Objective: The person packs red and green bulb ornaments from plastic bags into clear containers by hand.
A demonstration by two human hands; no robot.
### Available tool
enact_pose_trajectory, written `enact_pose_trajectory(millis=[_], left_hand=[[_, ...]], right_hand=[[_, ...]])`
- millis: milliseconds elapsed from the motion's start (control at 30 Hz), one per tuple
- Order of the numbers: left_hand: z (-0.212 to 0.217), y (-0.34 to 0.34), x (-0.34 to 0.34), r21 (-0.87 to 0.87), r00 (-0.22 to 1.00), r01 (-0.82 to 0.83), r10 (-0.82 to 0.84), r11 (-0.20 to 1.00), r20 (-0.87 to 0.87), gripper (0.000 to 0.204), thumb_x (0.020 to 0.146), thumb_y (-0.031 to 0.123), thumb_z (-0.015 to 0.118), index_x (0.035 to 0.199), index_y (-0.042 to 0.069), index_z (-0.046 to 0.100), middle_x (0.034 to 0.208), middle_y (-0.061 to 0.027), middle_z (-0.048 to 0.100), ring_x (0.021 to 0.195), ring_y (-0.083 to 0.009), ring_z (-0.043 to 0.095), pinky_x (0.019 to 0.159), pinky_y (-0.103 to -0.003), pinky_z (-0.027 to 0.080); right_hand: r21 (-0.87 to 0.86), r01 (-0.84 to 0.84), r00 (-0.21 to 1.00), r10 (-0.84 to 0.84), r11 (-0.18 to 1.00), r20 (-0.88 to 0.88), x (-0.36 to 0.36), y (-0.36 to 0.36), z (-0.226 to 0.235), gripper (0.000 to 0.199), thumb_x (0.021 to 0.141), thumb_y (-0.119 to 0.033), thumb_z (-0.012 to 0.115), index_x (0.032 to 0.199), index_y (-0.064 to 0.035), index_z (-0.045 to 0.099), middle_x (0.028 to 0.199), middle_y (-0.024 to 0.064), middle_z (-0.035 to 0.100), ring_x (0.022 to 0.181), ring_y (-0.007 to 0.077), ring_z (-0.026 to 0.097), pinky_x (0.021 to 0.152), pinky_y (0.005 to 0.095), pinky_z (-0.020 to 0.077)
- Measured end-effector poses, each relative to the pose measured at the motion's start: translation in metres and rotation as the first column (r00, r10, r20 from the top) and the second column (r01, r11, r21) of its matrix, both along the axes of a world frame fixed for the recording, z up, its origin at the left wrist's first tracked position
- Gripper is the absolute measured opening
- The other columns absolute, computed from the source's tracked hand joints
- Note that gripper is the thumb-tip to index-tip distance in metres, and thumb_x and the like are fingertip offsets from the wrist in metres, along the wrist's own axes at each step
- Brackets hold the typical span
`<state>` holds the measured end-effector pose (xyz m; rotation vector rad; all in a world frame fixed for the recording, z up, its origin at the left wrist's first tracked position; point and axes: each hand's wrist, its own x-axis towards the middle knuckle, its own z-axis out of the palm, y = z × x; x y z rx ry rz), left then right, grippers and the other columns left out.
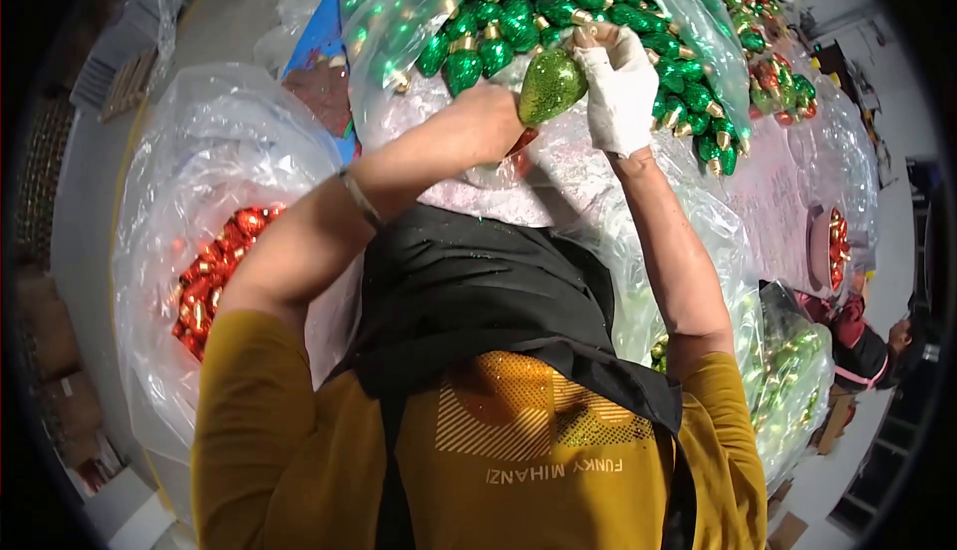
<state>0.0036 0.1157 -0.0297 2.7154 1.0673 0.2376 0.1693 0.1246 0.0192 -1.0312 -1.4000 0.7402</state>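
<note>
Toward twelve o'clock, the right hand (620, 87) pinches a green ornament (553, 92) near its top; the left hand (486, 124) curls beside it, grip unclear. A slack pinch could drop it.

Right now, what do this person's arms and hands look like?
The short, mustard-yellow fabric sleeves end near the elbows. A thin, bracelet-like band circles the left wrist. The left hand shows no glove; the right hand wears a white fabric glove that leaves some fingertips uncovered.
</note>
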Motion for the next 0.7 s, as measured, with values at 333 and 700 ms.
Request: enact_pose_trajectory(millis=[333,700], left_hand=[[0.018,0.005,-0.013,0.093,0.983,-0.18,0.182,0.979,-0.018,0.015,0.076,0.006,0.053,0.071,-0.001,0.065,0.077,-0.0194,0.064,0.077,-0.0348,0.064,0.069,-0.041,0.053],[-0.003,0.011,-0.012,0.228,0.978,-0.035,-0.014,0.973,0.208,0.011,0.073,0.004,0.054,0.079,-0.002,0.061,0.079,-0.0192,0.06,0.078,-0.0332,0.06,0.07,-0.042,0.049]], right_hand=[[-0.213,-0.199,0.595,0.291,0.956,0.749,-0.004,0.008,0.014,0.017,0.079,-0.016,0.063,0.087,-0.0005,0.065,0.08,0.0156,0.068,0.074,0.0298,0.067,0.068,0.037,0.053],[-0.3,-0.321,0.098,0.347,0.898,0.933,-0.026,0.026,0.005,0.017,0.076,-0.009,0.057,0.084,-0.0002,0.07,0.081,0.0224,0.066,0.08,0.0343,0.067,0.07,0.041,0.0533]])
